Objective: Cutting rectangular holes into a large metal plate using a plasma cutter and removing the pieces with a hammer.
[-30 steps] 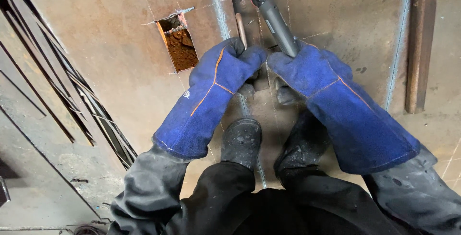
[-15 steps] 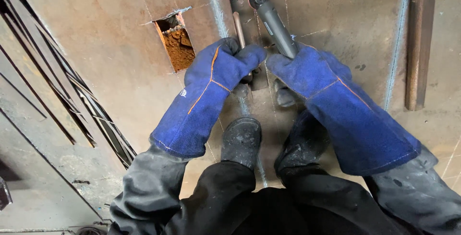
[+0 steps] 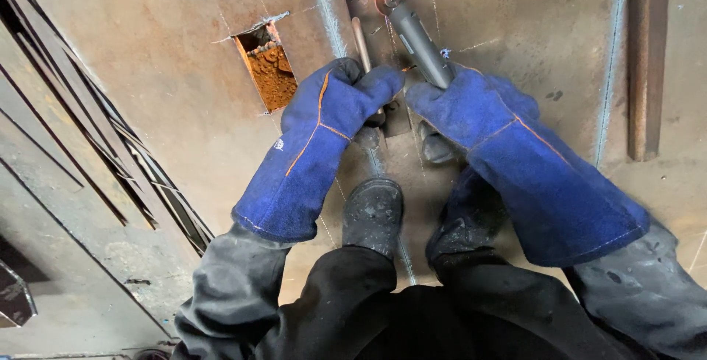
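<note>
**Two blue gloves and a bright spark**

Both hands wear long blue gloves. The right hand is wrapped around a dark torch. The torch tip glows orange and touches the big rusty steel plate. The left hand is closed just beside the right one, on the torch's lower end. A thin metal rod lies next to the torch. To the left is a square hole cut in the plate, with orange rust inside. Two dark boots stand on the plate under the hands. A rusty bar lies far right.
</note>
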